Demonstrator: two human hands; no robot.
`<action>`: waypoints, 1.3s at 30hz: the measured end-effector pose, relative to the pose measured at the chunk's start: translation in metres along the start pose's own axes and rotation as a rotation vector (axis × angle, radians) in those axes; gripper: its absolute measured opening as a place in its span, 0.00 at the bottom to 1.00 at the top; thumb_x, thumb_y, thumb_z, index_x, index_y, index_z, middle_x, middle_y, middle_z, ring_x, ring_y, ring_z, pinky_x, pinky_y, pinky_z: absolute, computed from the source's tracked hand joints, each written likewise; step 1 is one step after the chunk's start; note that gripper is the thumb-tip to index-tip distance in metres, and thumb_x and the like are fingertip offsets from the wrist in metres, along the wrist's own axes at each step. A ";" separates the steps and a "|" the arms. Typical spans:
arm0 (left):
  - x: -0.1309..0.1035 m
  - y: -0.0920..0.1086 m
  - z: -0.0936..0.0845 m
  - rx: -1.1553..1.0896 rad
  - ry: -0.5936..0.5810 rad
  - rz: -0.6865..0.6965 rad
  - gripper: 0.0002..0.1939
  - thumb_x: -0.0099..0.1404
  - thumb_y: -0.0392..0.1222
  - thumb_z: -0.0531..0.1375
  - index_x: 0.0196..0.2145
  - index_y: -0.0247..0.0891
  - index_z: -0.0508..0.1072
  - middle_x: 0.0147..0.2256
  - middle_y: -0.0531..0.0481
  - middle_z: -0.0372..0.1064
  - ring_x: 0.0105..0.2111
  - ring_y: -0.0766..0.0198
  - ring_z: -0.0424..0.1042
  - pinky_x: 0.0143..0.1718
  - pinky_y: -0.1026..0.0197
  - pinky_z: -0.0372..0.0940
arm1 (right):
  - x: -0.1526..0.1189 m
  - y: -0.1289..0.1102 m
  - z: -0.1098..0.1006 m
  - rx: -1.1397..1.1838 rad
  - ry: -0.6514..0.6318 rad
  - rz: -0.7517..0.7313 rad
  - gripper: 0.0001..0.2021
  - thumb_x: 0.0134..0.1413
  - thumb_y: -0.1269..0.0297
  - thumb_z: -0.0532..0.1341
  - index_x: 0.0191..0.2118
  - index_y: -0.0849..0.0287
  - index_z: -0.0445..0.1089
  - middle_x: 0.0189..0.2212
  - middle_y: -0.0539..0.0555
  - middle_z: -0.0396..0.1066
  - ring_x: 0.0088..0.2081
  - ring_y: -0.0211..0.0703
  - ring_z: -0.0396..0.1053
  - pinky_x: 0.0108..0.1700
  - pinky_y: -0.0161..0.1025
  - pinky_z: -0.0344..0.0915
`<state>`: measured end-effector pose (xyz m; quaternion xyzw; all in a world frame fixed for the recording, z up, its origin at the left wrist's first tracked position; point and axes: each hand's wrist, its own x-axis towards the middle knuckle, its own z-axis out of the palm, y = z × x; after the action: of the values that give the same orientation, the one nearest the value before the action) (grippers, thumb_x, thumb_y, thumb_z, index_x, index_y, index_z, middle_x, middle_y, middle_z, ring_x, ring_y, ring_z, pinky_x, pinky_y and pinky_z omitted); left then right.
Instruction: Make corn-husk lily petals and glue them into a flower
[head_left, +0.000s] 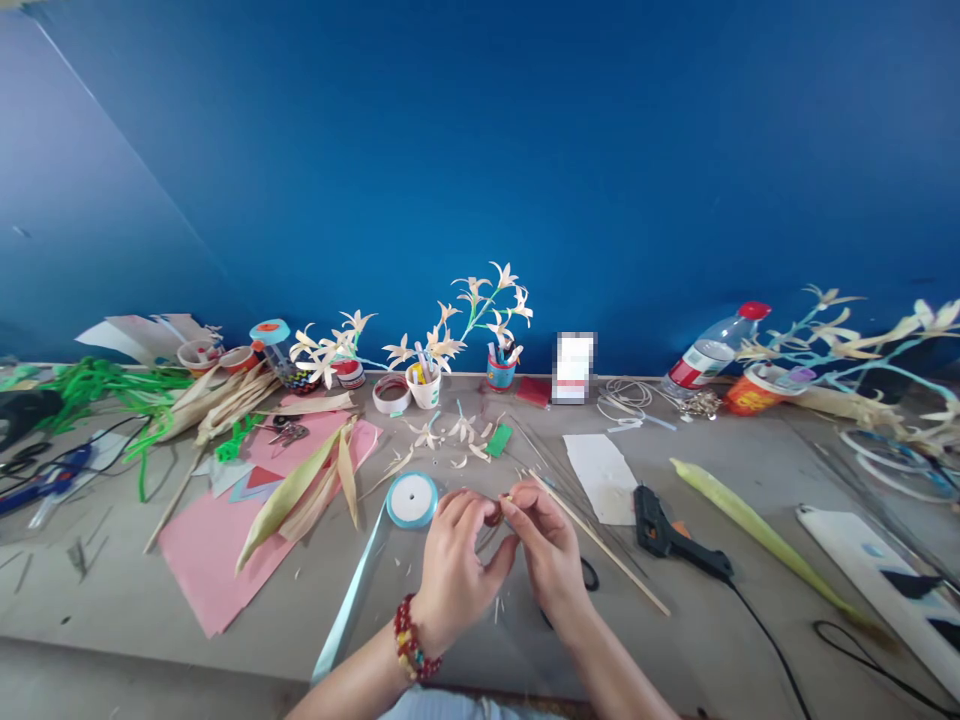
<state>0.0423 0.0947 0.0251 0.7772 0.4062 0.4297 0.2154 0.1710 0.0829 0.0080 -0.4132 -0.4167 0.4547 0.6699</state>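
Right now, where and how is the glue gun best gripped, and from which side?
Probably by the slim handle of the glue gun, with the right hand coming from above and the near side. It lies flat, bulkier body farther off, handle slanting toward the near right, where the cord leaves it.

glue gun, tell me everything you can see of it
The glue gun is black and looks like plastic, with a chunky body and a slimmer handle. It lies on its side on the grey table, body away from the person, handle slanting nearer and rightward. A black cord leaves the handle's end and runs off the bottom of the picture. A small orange scrap shows beside it; white paper lies close on its left. The right hand is clear of it.
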 end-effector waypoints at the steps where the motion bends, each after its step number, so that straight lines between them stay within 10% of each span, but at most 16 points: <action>1: -0.001 -0.001 0.002 0.057 0.030 0.048 0.10 0.59 0.30 0.61 0.38 0.39 0.68 0.35 0.46 0.72 0.38 0.54 0.71 0.48 0.48 0.66 | -0.001 0.001 0.002 0.005 0.023 0.006 0.08 0.57 0.64 0.67 0.27 0.57 0.72 0.29 0.49 0.66 0.34 0.41 0.65 0.38 0.37 0.63; 12: 0.001 -0.004 -0.004 0.065 0.033 0.126 0.08 0.66 0.28 0.55 0.38 0.39 0.70 0.33 0.46 0.75 0.35 0.57 0.72 0.48 0.50 0.65 | -0.007 0.007 0.007 0.030 0.114 0.012 0.08 0.55 0.64 0.68 0.27 0.56 0.72 0.31 0.49 0.66 0.36 0.41 0.64 0.40 0.36 0.62; 23: 0.008 -0.009 -0.007 -1.457 -0.326 -0.918 0.11 0.61 0.43 0.65 0.27 0.33 0.70 0.22 0.55 0.61 0.17 0.75 0.49 0.18 0.70 0.42 | -0.007 -0.002 0.004 0.168 -0.022 0.091 0.09 0.56 0.63 0.68 0.26 0.56 0.71 0.28 0.49 0.66 0.31 0.41 0.66 0.38 0.39 0.66; 29: 0.013 -0.013 -0.013 -1.619 -0.571 -1.047 0.08 0.60 0.38 0.64 0.29 0.31 0.70 0.22 0.57 0.53 0.16 0.77 0.41 0.15 0.70 0.34 | -0.002 -0.008 0.002 0.138 -0.085 0.094 0.10 0.57 0.61 0.67 0.26 0.54 0.70 0.23 0.47 0.66 0.29 0.41 0.65 0.57 0.49 0.61; 34: 0.009 -0.011 -0.008 -1.710 -0.526 -1.023 0.09 0.62 0.39 0.63 0.29 0.32 0.69 0.23 0.56 0.55 0.17 0.75 0.49 0.20 0.70 0.48 | -0.002 -0.006 0.002 0.143 -0.074 0.092 0.10 0.57 0.60 0.67 0.27 0.54 0.70 0.25 0.45 0.67 0.27 0.37 0.66 0.63 0.50 0.55; 39: 0.006 -0.010 -0.011 -1.838 -0.559 -1.082 0.08 0.63 0.38 0.62 0.28 0.34 0.68 0.23 0.56 0.57 0.19 0.73 0.54 0.30 0.64 0.58 | -0.003 -0.002 0.002 0.145 -0.020 0.112 0.08 0.55 0.60 0.69 0.29 0.54 0.73 0.31 0.48 0.70 0.27 0.37 0.69 0.44 0.43 0.69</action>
<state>0.0308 0.1050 0.0274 0.1098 0.1553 0.2261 0.9554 0.1688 0.0799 0.0102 -0.3816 -0.3658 0.5247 0.6673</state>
